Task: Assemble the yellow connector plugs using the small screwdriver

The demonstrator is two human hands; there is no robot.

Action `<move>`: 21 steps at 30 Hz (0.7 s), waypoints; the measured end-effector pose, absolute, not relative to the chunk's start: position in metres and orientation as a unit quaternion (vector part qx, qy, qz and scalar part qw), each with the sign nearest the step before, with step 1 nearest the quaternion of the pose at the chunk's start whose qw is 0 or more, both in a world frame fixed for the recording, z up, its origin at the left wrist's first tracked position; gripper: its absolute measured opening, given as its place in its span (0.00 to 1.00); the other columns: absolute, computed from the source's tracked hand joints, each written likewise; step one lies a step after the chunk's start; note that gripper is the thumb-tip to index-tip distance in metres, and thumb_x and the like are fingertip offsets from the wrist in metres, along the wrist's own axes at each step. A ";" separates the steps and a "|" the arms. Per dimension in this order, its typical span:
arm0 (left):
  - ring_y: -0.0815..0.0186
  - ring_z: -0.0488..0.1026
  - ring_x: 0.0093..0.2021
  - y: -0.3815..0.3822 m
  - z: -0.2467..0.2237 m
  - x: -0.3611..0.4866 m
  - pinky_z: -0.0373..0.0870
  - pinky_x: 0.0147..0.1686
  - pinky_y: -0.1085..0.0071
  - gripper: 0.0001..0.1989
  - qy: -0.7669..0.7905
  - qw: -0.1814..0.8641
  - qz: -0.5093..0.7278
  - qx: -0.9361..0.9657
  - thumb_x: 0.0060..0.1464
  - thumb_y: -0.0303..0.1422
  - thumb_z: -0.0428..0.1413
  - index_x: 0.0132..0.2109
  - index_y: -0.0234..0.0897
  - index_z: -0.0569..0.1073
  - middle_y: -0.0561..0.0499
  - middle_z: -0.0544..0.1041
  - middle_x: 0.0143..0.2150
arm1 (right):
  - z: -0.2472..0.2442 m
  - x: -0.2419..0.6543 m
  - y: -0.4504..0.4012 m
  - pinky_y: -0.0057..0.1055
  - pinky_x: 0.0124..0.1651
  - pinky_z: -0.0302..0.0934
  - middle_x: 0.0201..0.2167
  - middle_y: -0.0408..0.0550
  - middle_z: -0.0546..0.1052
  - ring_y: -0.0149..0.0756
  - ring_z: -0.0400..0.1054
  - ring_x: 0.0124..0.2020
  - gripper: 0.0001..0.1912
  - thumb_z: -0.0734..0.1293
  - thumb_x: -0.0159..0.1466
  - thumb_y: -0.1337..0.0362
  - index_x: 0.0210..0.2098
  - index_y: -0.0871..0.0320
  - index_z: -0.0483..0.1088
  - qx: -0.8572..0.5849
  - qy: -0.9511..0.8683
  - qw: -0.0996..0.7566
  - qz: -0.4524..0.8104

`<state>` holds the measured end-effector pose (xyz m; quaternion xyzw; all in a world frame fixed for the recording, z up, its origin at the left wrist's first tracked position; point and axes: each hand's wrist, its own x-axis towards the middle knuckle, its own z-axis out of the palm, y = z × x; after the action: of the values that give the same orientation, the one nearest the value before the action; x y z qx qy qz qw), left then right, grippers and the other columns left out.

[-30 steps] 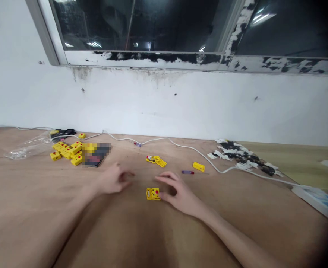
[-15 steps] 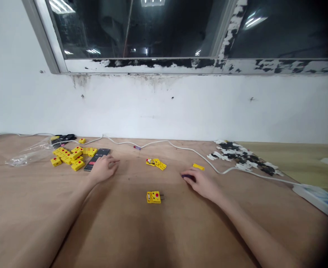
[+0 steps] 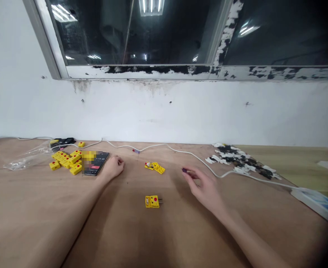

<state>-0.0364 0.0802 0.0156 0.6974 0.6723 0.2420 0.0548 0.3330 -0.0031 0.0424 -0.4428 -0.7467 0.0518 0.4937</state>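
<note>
My left hand (image 3: 114, 166) rests on the table just right of a phone (image 3: 98, 164), its fingers curled in with nothing visible in them. Slightly above the table, my right hand (image 3: 201, 182) pinches a small dark purple object (image 3: 184, 170) between thumb and fingertips; its kind is unclear. Between the hands lies an opened yellow connector (image 3: 158, 168), its two parts touching at an angle. Nearer to me, a yellow two-pin plug (image 3: 152, 201) with a red dot lies flat, pins pointing right.
Several yellow connectors (image 3: 65, 160) are heaped at left beside a clear plastic bag (image 3: 27, 156). A white cable (image 3: 186, 152) runs along the back to a white box (image 3: 315, 203). Black and white pieces (image 3: 242, 160) lie at right. A small red-and-purple item (image 3: 136, 151) lies near the cable.
My left hand has shifted right off the phone and its fingers have curled in. My right hand has lifted and turned with the purple object; the yellow strip behind it is now hidden.
</note>
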 end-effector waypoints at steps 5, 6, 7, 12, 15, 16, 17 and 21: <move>0.60 0.78 0.40 0.088 0.017 -0.041 0.72 0.42 0.72 0.13 0.670 0.091 0.252 0.693 0.54 0.35 0.58 0.43 0.36 0.83 0.44 0.83 0.42 | 0.047 0.328 -0.010 0.30 0.39 0.72 0.38 0.45 0.81 0.34 0.76 0.32 0.07 0.67 0.67 0.65 0.45 0.54 0.74 -0.403 -0.747 0.529 0.010; 0.60 0.78 0.39 0.089 0.017 -0.040 0.72 0.41 0.72 0.12 0.667 0.099 0.251 0.694 0.53 0.35 0.58 0.40 0.36 0.83 0.45 0.83 0.41 | 0.047 0.327 -0.010 0.30 0.39 0.73 0.38 0.45 0.81 0.34 0.76 0.32 0.08 0.67 0.66 0.65 0.45 0.54 0.74 -0.399 -0.743 0.537 0.009; 0.60 0.78 0.39 0.089 0.017 -0.040 0.72 0.40 0.72 0.10 0.666 0.106 0.252 0.694 0.53 0.35 0.59 0.37 0.36 0.83 0.45 0.82 0.40 | 0.047 0.327 -0.010 0.30 0.39 0.73 0.38 0.45 0.81 0.34 0.77 0.32 0.08 0.68 0.66 0.66 0.45 0.54 0.74 -0.396 -0.738 0.546 0.012; 0.59 0.76 0.40 0.084 0.022 -0.029 0.70 0.41 0.70 0.08 0.659 0.140 0.284 0.682 0.52 0.35 0.58 0.30 0.35 0.79 0.44 0.80 0.39 | 0.043 0.322 -0.011 0.33 0.40 0.75 0.41 0.47 0.81 0.36 0.78 0.36 0.10 0.70 0.65 0.66 0.46 0.53 0.76 -0.391 -0.690 0.605 0.064; 0.60 0.74 0.39 0.068 0.024 -0.009 0.69 0.40 0.68 0.11 0.633 0.190 0.325 0.676 0.56 0.38 0.55 0.34 0.34 0.76 0.44 0.78 0.37 | 0.044 0.314 -0.015 0.37 0.40 0.77 0.41 0.48 0.81 0.37 0.78 0.35 0.10 0.71 0.63 0.64 0.45 0.54 0.76 -0.386 -0.618 0.670 0.143; 0.61 0.73 0.39 0.058 0.024 0.000 0.69 0.40 0.69 0.12 0.620 0.211 0.342 0.674 0.58 0.39 0.53 0.37 0.34 0.75 0.45 0.78 0.37 | 0.045 0.311 -0.017 0.38 0.39 0.77 0.40 0.48 0.81 0.38 0.79 0.35 0.10 0.72 0.63 0.63 0.44 0.55 0.76 -0.377 -0.586 0.696 0.175; 0.62 0.73 0.37 0.046 0.022 0.010 0.69 0.38 0.70 0.15 0.603 0.237 0.357 0.673 0.60 0.42 0.50 0.39 0.34 0.73 0.46 0.77 0.37 | 0.047 0.307 -0.020 0.39 0.39 0.78 0.39 0.48 0.82 0.39 0.79 0.34 0.10 0.72 0.62 0.63 0.44 0.56 0.75 -0.365 -0.557 0.718 0.203; 0.68 0.67 0.28 -0.012 0.013 0.048 0.65 0.28 0.74 0.23 0.538 0.338 0.387 0.669 0.61 0.53 0.44 0.38 0.36 0.67 0.52 0.70 0.30 | 0.059 0.293 -0.037 0.41 0.37 0.79 0.36 0.48 0.82 0.41 0.80 0.33 0.11 0.74 0.60 0.63 0.41 0.56 0.74 -0.333 -0.509 0.755 0.245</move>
<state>0.0481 -0.0115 0.0127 0.6686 0.5375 0.3875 0.3376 0.2930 -0.0371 0.0594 -0.3334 -0.5089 0.2450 0.7548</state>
